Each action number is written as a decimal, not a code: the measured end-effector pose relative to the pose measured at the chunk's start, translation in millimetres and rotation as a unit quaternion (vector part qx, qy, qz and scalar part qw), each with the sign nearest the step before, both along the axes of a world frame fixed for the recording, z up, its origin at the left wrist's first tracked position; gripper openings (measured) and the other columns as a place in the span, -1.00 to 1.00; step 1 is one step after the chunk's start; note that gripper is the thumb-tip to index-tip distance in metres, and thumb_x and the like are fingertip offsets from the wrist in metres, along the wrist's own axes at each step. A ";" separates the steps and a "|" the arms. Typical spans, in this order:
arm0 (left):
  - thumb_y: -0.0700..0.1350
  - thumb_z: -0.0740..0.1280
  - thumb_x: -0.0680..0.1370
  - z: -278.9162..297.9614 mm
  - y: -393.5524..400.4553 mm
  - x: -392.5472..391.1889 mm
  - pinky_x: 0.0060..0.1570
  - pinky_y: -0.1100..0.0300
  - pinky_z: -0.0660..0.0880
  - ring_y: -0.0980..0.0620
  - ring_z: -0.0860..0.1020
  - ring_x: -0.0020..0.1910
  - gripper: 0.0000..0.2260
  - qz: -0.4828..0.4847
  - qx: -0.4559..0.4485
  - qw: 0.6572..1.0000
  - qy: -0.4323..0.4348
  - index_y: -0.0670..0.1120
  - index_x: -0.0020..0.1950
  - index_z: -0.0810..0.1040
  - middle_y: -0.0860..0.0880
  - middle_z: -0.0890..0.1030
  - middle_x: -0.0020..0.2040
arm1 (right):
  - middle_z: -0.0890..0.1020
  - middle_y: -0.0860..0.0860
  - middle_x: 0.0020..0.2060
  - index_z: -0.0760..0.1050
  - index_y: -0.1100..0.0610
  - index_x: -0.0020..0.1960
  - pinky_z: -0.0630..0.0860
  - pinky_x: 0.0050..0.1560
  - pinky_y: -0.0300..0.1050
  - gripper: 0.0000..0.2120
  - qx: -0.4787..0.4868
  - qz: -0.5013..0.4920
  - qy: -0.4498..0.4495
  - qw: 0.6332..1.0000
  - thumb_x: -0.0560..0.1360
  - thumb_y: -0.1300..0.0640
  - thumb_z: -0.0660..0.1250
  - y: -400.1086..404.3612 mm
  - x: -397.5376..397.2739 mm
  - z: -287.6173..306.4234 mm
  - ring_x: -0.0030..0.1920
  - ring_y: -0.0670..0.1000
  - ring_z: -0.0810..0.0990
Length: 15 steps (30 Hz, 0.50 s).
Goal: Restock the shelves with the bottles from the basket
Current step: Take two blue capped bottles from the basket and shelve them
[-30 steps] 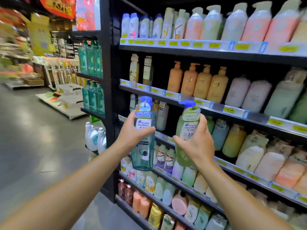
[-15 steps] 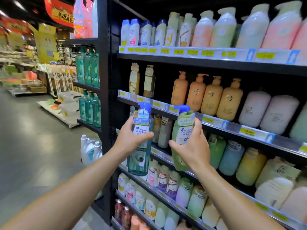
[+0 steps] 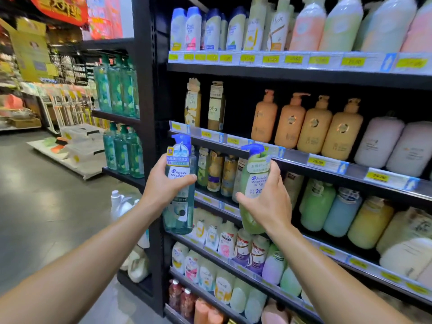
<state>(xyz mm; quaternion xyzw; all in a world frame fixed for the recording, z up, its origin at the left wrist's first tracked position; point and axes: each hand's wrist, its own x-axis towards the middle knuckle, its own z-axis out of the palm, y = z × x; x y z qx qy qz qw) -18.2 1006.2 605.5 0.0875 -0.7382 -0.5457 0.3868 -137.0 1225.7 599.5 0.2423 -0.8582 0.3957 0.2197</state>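
My left hand point(image 3: 164, 183) grips a clear teal pump bottle point(image 3: 178, 213) with a blue pump, held upright in front of the shelf unit's left post. My right hand point(image 3: 268, 204) grips a green pump bottle point(image 3: 253, 183) with a blue pump, also upright, just in front of the third shelf from the top point(image 3: 350, 181). Both bottles are held in the air, apart from each other and clear of the shelf boards. The basket is out of view.
The black shelf unit point(image 3: 146, 136) holds rows of bottles on every level, orange pump bottles point(image 3: 304, 125) above my hands. Green bottles point(image 3: 121, 90) fill the end rack at left. White jugs point(image 3: 120, 204) stand low by the post. An aisle floor opens to the left.
Both hands have risen slightly with their bottles and stayed side by side. The view has tilted up and closer to the shelves, so the shelf rows sit lower in the frame.
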 end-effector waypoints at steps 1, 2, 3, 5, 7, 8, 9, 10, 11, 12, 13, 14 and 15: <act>0.15 0.55 0.26 0.9 -6.4 2.7 -0.14 0.19 0.54 0.17 0.66 -0.11 -0.58 0.000 -0.001 1.000 0.001 0.30 0.06 0.50 0.17 0.67 -0.05 | 0.43 -0.04 0.34 -0.04 -0.10 0.49 0.43 0.05 -0.01 0.03 -0.001 0.001 0.001 1.000 0.24 -0.21 0.52 -6.4 2.6 -0.1 0.27 0.11 0.46; 0.15 0.55 0.26 1.5 -12.2 5.3 -0.15 0.21 0.53 0.18 0.66 -0.12 -0.58 0.003 -0.002 1.000 0.001 0.31 0.05 0.50 0.17 0.67 -0.06 | 0.43 -0.04 0.33 -0.04 -0.09 0.50 0.45 0.05 0.00 0.03 0.000 0.003 0.002 1.000 0.24 -0.21 0.52 -12.5 5.1 -0.2 0.26 0.11 0.46; 0.16 0.55 0.25 1.9 -17.6 7.7 -0.16 0.22 0.52 0.19 0.66 -0.13 -0.58 0.006 -0.003 1.000 0.002 0.31 0.04 0.50 0.17 0.67 -0.06 | 0.43 -0.05 0.32 -0.04 -0.09 0.50 0.47 0.05 0.00 0.03 0.001 0.003 0.004 1.000 0.24 -0.21 0.52 -18.5 7.8 -0.3 0.26 0.10 0.46; 0.16 0.55 0.23 1.7 -27.6 13.0 -0.17 0.22 0.52 0.19 0.65 -0.14 -0.57 0.010 -0.004 1.000 0.005 0.31 0.04 0.50 0.18 0.67 -0.07 | 0.44 -0.06 0.30 -0.03 -0.10 0.49 0.50 0.04 0.02 0.02 0.002 0.009 0.005 1.000 0.24 -0.21 0.52 -30.6 12.9 -1.9 0.23 0.09 0.48; 0.16 0.56 0.22 -0.3 -38.3 17.6 -0.16 0.21 0.53 0.19 0.66 -0.12 -0.55 0.011 -0.004 1.000 0.006 0.33 0.04 0.50 0.19 0.67 -0.06 | 0.45 -0.07 0.28 -0.03 -0.11 0.49 0.51 0.03 0.02 0.02 -0.006 0.015 0.004 1.000 0.24 -0.19 0.53 -43.1 16.9 -4.8 0.21 0.08 0.49; 0.15 0.56 0.22 -1.8 -43.9 19.4 -0.14 0.19 0.55 0.18 0.66 -0.10 -0.54 0.011 -0.004 1.000 0.004 0.33 0.05 0.50 0.19 0.67 -0.05 | 0.45 -0.06 0.29 -0.03 -0.11 0.49 0.50 0.04 0.01 0.03 -0.011 0.015 0.001 1.000 0.25 -0.19 0.54 -49.2 18.1 -6.4 0.22 0.09 0.49; 0.14 0.56 0.22 -3.2 -49.9 20.9 -0.12 0.17 0.57 0.17 0.65 -0.09 -0.53 0.010 -0.006 1.000 0.001 0.32 0.07 0.50 0.19 0.67 -0.04 | 0.44 -0.06 0.31 -0.04 -0.10 0.50 0.49 0.07 0.00 0.04 -0.017 0.014 -0.002 1.000 0.25 -0.18 0.55 -55.7 18.9 -8.4 0.24 0.09 0.48; 0.12 0.57 0.23 -4.6 -56.0 22.1 -0.10 0.16 0.58 0.16 0.65 -0.08 -0.52 0.007 -0.009 1.000 -0.002 0.30 0.10 0.51 0.19 0.67 -0.03 | 0.44 -0.06 0.33 -0.05 -0.10 0.51 0.48 0.09 0.00 0.05 -0.023 0.013 -0.006 1.000 0.26 -0.18 0.56 -62.0 19.3 -10.7 0.26 0.09 0.48; 0.09 0.58 0.24 -6.2 -62.3 22.7 -0.11 0.17 0.58 0.16 0.65 -0.08 -0.50 0.005 -0.014 1.000 -0.005 0.26 0.13 0.52 0.19 0.66 -0.02 | 0.43 -0.05 0.34 -0.04 -0.10 0.51 0.48 0.11 0.01 0.05 -0.031 0.014 -0.009 0.999 0.26 -0.17 0.56 -68.5 19.4 -13.2 0.27 0.09 0.48; 0.05 0.59 0.26 -7.9 -68.9 23.0 -0.13 0.21 0.58 0.17 0.65 -0.09 -0.49 0.004 -0.020 1.000 -0.008 0.22 0.16 0.52 0.19 0.66 -0.01 | 0.44 -0.05 0.34 -0.03 -0.10 0.50 0.50 0.13 0.02 0.04 -0.039 0.016 -0.012 0.999 0.25 -0.16 0.57 -74.5 19.2 -16.0 0.27 0.09 0.48; 0.02 0.60 0.26 -9.7 -75.4 22.4 -0.17 0.27 0.56 0.18 0.64 -0.10 -0.48 0.005 -0.023 1.000 -0.010 0.19 0.17 0.53 0.19 0.66 -0.02 | 0.44 -0.04 0.34 -0.02 -0.11 0.49 0.49 0.14 0.03 0.03 -0.047 0.018 -0.014 0.999 0.25 -0.14 0.58 -80.4 18.5 -18.5 0.26 0.10 0.49; -0.01 0.61 0.26 -11.6 -82.3 21.3 -0.21 0.33 0.54 0.20 0.64 -0.13 -0.48 0.007 -0.020 1.000 -0.011 0.16 0.17 0.54 0.19 0.65 -0.02 | 0.44 -0.04 0.34 -0.02 -0.12 0.48 0.47 0.16 0.02 0.03 -0.053 0.020 -0.017 0.998 0.25 -0.12 0.59 -86.5 17.3 -21.0 0.27 0.10 0.49; -0.05 0.62 0.26 -13.9 -89.2 19.4 -0.24 0.37 0.51 0.22 0.63 -0.15 -0.48 0.008 -0.015 1.000 -0.012 0.14 0.16 0.54 0.20 0.65 -0.03 | 0.44 -0.03 0.35 -0.02 -0.14 0.46 0.44 0.16 0.01 0.02 -0.058 0.021 -0.021 0.998 0.25 -0.11 0.60 -92.8 15.3 -23.4 0.27 0.11 0.49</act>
